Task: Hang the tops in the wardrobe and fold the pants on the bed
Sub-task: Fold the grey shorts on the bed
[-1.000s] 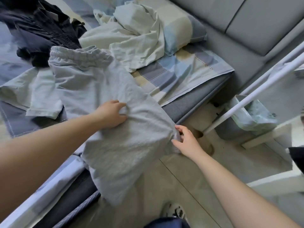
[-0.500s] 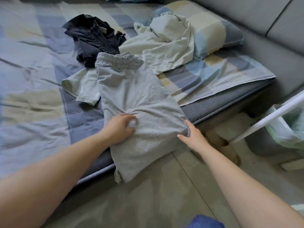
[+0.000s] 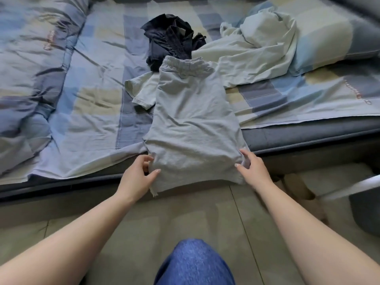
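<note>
Grey pants (image 3: 191,124) lie lengthwise on the checked bed (image 3: 86,99) (hem overhanging the tiled floor (image 3: 127,223)); left hand (image 3: 136,177) and right hand (image 3: 254,171) each pinch a hem corner.

I hold the grey pants (image 3: 193,124) at their lower end, where the cloth hangs over the edge of the bed (image 3: 308,138). My left hand (image 3: 136,177) pinches the left corner between thumb and fingers, and my right hand (image 3: 254,169) grips the right corner the same way. The pants lie lengthwise, with the elastic waistband (image 3: 185,65) at the far end. Under the waistband lies a pale green top (image 3: 246,56), crumpled and spread to the right toward a checked pillow (image 3: 324,31). A dark garment (image 3: 170,40) is bunched just beyond the waistband. My knee in blue cloth (image 3: 194,264) shows over the tiled floor (image 3: 144,223).
</note>
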